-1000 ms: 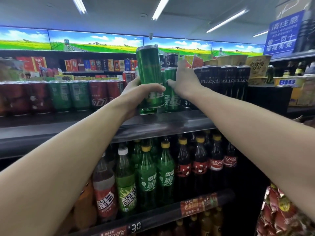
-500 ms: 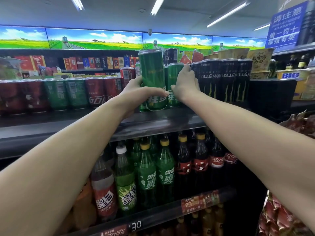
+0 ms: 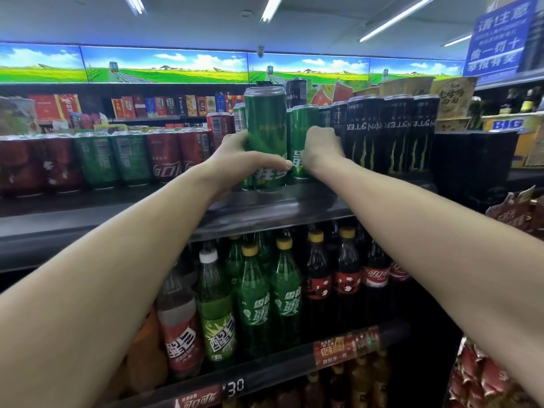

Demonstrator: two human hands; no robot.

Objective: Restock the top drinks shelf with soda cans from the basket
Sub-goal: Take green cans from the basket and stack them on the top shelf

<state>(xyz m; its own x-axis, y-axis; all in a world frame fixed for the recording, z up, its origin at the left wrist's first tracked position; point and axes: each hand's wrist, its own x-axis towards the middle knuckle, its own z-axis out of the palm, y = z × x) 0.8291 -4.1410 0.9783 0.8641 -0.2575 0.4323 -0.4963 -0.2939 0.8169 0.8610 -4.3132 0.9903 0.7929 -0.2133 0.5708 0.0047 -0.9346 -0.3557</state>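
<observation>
On the top shelf (image 3: 265,207), both hands grip upright green cans: left hand (image 3: 241,163) the front can (image 3: 266,136), right hand (image 3: 321,148) its neighbour (image 3: 303,122).

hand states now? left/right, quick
Left hand: grips the tall green can.
Right hand: fingers curled on the green can behind.

Black energy cans (image 3: 391,134) stand upright in a row; soda bottles (image 3: 270,298) fill the lower shelf (image 3: 265,375).

Head view, close, facing forward at top shelf (image 3: 265,206).
</observation>
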